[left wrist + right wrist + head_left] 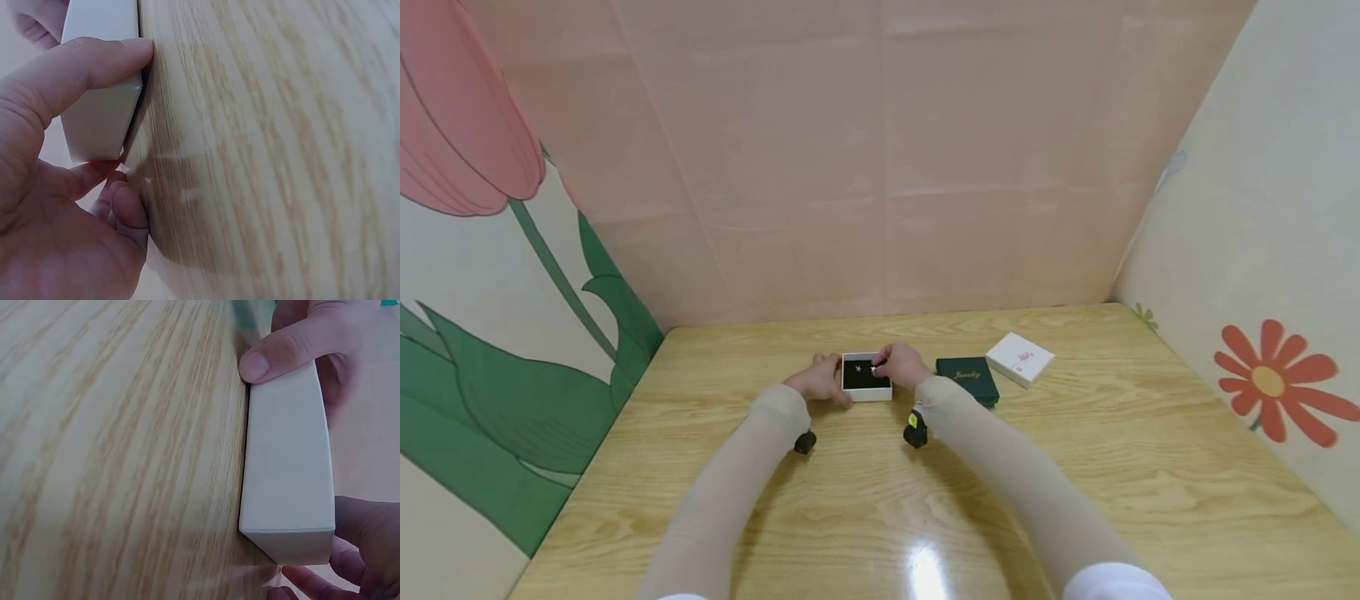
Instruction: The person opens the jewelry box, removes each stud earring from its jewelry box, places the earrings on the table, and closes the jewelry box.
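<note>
An uncovered white jewelry box (pixel 867 396) with a black lining (pixel 861 382) lies on the table in the head view. My left hand (pixel 822 379) grips its left end, the thumb (pixel 119 59) along the near side and the fingers behind. Over the right half of the box, my right hand (pixel 904 365) pinches a small silver earring (pixel 874 369) at the lining. A similar star-like silver earring (pixel 858 368) sits in the lining to the left. In the right wrist view my right hand (pixel 372 544) is by the box's end, its thumb and index tips hidden.
Right of the right hand lies a dark green box (pixel 967 379) with gold "Jewelry" lettering. A white box (pixel 1021 358) with a pink flower print stands beyond it, close to its corner. The wooden table (pixel 842 500) ends at a pink backdrop (pixel 880 208).
</note>
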`<state>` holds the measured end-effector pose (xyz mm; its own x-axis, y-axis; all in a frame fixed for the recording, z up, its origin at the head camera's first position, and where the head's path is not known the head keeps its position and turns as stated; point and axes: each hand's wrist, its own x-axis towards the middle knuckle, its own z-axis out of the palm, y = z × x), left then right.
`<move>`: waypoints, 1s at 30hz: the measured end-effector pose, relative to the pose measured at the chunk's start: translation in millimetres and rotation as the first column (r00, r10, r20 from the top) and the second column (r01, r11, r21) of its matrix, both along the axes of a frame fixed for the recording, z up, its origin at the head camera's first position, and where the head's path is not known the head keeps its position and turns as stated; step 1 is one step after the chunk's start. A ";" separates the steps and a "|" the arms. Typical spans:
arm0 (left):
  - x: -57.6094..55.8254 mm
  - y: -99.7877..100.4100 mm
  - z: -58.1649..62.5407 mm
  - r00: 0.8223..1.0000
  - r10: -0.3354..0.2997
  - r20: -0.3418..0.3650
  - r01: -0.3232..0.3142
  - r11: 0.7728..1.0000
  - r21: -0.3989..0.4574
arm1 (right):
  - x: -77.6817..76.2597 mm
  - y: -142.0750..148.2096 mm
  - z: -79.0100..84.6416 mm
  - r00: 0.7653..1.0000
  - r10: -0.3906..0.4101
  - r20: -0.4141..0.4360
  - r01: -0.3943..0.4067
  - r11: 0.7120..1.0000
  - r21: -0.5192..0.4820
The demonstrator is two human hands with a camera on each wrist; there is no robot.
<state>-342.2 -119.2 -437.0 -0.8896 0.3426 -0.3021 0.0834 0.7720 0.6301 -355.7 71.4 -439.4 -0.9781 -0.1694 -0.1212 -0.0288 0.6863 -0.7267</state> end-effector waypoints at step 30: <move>1.3 1.1 1.9 1.000 -0.007 -0.011 0.006 1.000 -0.027 | 3.1 -1.2 5.1 1.000 0.007 -0.020 -0.006 0.999 0.052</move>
